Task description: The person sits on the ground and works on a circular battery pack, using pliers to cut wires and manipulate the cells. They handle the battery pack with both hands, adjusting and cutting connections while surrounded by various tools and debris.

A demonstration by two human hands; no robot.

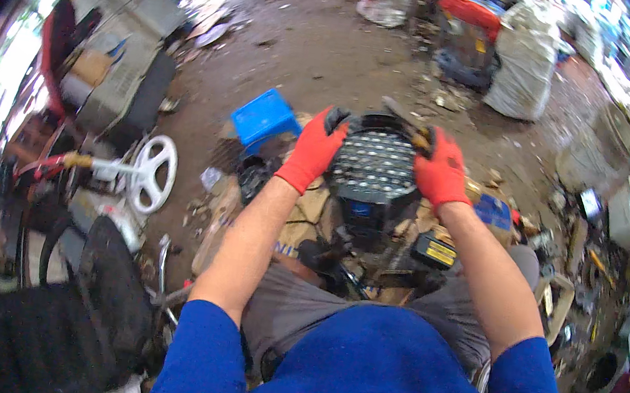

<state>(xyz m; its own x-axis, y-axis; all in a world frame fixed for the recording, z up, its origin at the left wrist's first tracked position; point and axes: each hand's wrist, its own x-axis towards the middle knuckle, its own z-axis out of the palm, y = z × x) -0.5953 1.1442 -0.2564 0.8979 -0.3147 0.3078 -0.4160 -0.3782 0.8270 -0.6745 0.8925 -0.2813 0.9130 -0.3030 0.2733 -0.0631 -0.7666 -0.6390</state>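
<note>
A black round-topped device (373, 168), its face covered with rows of small shiny cells like a lamp panel, stands between my knees. My left hand (320, 148), in a red glove with dark fingertips, is closed on its left edge. My right hand (441, 165), gloved the same way, is at its upper right edge, closed round a tool (405, 117) with a dark long end and a yellowish part by the fingers. I cannot make out the tool's exact kind. That long end reaches over the device's top rim. Flattened cardboard (312, 208) lies beneath and beside the device.
A blue plastic bin (265, 120) lies left of the device, near a white spoked wheel (152, 173). A black box with a yellow label (435, 250) sits by my right knee. White sacks (525, 61) stand at the back right; a black seat (68, 315) is lower left.
</note>
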